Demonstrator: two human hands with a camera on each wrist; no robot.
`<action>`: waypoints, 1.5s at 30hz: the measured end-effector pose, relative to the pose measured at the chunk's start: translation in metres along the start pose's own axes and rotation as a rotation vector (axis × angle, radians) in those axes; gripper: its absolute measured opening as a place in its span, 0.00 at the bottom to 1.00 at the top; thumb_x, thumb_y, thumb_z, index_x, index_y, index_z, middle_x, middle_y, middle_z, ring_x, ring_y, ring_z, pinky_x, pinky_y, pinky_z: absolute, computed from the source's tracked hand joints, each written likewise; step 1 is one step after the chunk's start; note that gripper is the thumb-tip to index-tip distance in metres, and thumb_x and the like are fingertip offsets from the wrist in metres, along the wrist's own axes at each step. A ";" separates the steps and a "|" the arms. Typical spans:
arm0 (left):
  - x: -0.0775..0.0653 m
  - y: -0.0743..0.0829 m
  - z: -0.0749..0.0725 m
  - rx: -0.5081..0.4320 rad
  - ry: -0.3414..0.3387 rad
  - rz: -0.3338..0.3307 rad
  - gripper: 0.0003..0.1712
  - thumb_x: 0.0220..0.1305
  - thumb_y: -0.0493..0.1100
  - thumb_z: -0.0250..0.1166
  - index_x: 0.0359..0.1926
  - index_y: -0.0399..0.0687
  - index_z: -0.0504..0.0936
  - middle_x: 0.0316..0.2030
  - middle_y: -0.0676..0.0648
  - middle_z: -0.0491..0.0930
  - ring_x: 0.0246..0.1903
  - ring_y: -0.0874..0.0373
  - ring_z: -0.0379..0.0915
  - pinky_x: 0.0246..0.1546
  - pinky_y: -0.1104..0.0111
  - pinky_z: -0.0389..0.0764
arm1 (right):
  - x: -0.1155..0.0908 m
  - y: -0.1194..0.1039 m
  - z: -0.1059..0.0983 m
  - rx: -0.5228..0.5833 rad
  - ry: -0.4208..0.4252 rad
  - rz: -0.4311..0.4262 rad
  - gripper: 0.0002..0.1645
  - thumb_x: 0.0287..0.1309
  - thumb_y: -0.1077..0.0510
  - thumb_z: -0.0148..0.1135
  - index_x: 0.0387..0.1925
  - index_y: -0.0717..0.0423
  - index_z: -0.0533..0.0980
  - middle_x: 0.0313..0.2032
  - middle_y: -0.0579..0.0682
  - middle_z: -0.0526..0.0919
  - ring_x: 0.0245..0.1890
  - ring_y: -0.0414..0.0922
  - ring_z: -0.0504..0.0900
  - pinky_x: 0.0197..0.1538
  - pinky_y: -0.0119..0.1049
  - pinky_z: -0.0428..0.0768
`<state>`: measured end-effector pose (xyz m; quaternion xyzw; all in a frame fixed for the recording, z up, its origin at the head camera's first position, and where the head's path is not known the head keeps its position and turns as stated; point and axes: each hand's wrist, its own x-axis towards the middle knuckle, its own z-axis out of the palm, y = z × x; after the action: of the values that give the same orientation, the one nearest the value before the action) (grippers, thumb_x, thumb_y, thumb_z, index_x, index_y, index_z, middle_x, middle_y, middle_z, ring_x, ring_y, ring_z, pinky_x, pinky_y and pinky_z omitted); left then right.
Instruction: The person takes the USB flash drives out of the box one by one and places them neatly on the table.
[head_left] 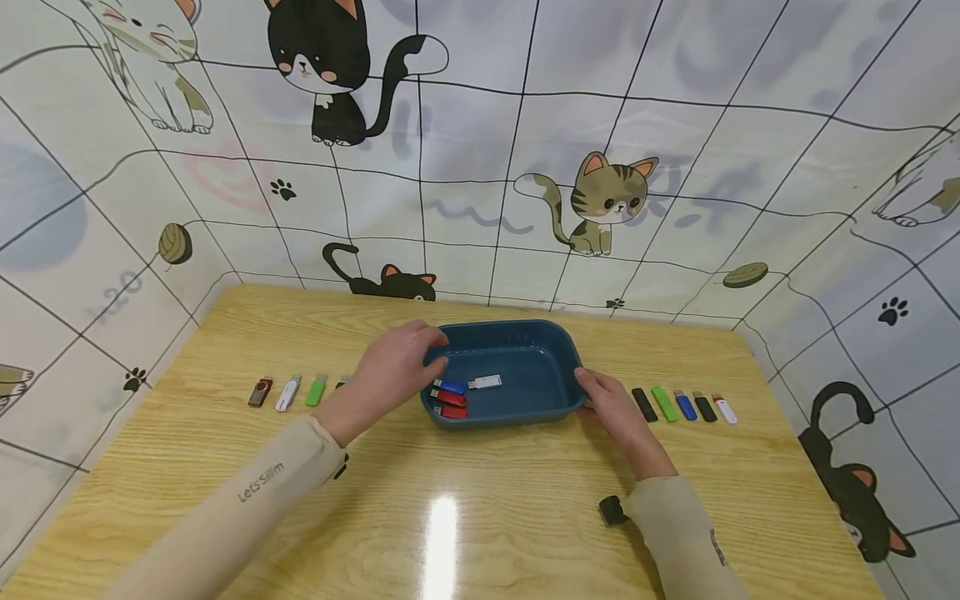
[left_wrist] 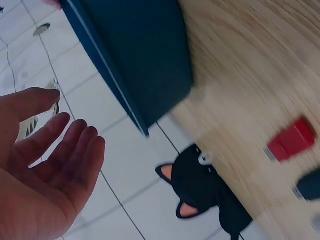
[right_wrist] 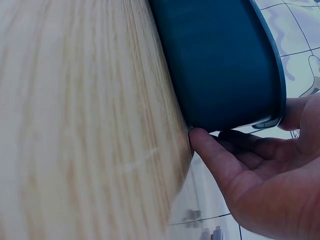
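Observation:
A dark blue plastic tray (head_left: 525, 408) stands on the wooden table, with USB sticks in its left part. Inside lie a blue USB stick (head_left: 450, 387), a white one (head_left: 485, 382) and two red ones, the upper (head_left: 450, 398) and the lower (head_left: 451, 412). My left hand (head_left: 405, 362) is over the tray's left end; in the left wrist view its loosely bent fingers (left_wrist: 75, 150) hold nothing and stand apart from the tray wall. With the thumb at the rim and fingers low against the end wall, my right hand (head_left: 611, 404) grips the tray's right end.
Left of the tray runs a row of USB sticks, including a brown one (head_left: 260, 392), a white one (head_left: 287, 393) and a green one (head_left: 316, 390); my left arm hides part. Another row with a green stick (head_left: 664, 404) lies right. Cat-print cloth (head_left: 480, 208) hangs behind.

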<state>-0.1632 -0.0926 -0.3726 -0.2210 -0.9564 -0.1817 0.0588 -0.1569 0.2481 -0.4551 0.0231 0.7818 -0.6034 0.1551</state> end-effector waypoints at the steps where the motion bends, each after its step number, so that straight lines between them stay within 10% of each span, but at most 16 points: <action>1: 0.002 0.003 0.003 0.003 -0.013 0.009 0.16 0.67 0.45 0.72 0.52 0.43 0.87 0.45 0.44 0.84 0.42 0.51 0.83 0.43 0.57 0.85 | 0.000 0.000 0.000 -0.001 -0.002 0.001 0.42 0.82 0.43 0.42 0.77 0.73 0.52 0.77 0.68 0.55 0.77 0.61 0.56 0.70 0.53 0.70; 32: 0.041 0.033 0.062 0.080 -0.337 0.027 0.15 0.70 0.42 0.69 0.54 0.43 0.85 0.43 0.45 0.81 0.38 0.53 0.77 0.38 0.60 0.83 | 0.001 0.000 0.000 -0.003 0.002 0.013 0.42 0.82 0.41 0.42 0.78 0.71 0.53 0.77 0.67 0.55 0.77 0.61 0.57 0.70 0.53 0.70; 45: 0.047 0.035 0.082 0.178 -0.353 0.061 0.14 0.71 0.34 0.65 0.56 0.45 0.84 0.48 0.40 0.81 0.46 0.48 0.79 0.45 0.56 0.85 | -0.001 -0.001 -0.001 -0.018 -0.010 0.010 0.43 0.82 0.41 0.42 0.78 0.71 0.52 0.78 0.68 0.54 0.77 0.61 0.57 0.70 0.53 0.70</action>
<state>-0.1928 -0.0138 -0.4279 -0.2721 -0.9571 -0.0528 -0.0849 -0.1567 0.2485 -0.4539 0.0224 0.7863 -0.5958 0.1621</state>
